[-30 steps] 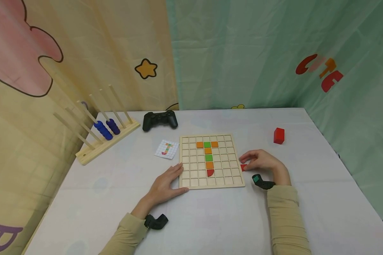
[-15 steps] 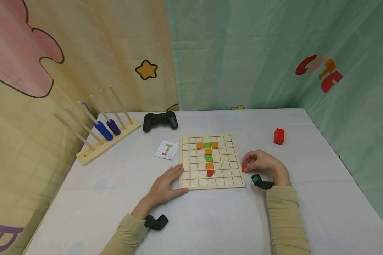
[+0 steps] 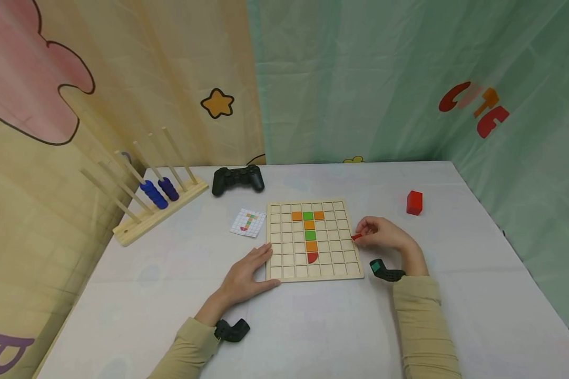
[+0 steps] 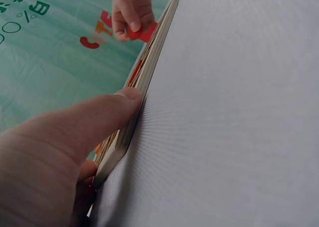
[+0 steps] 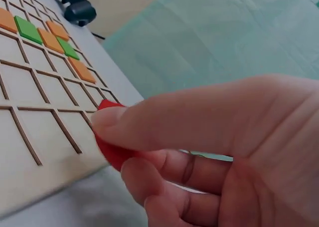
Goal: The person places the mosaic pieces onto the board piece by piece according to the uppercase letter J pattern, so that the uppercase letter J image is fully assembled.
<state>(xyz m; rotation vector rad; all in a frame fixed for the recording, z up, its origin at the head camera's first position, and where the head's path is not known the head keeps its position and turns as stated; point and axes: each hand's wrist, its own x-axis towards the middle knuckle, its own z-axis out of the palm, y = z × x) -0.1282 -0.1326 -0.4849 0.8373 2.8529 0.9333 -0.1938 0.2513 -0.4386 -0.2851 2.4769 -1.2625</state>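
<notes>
A square wooden grid board (image 3: 334, 258) lies on the white table, with orange and green square tiles forming a T and a red quarter-round tile (image 3: 312, 257) at the foot of its stem. My left hand (image 3: 247, 275) rests at the board's near left corner, fingers spread, with the thumb (image 4: 112, 110) on the near edge in the left wrist view. At the board's right edge, my right hand (image 3: 381, 234) pinches a red tile (image 5: 112, 149) between thumb and fingers; its curved edge shows in the right wrist view. Left of the board lies a printed pattern card (image 3: 248, 222).
A black game controller (image 3: 237, 179) sits behind the card. At the back left stands a wooden peg stand (image 3: 166, 210) with blue and purple beads. A red block (image 3: 414, 202) stands at the right. Curtains (image 3: 360, 79) hang behind the table.
My right hand has picked the red tile up from beside the board and moved it slightly up and left to the right edge. The left hand stays in place.
</notes>
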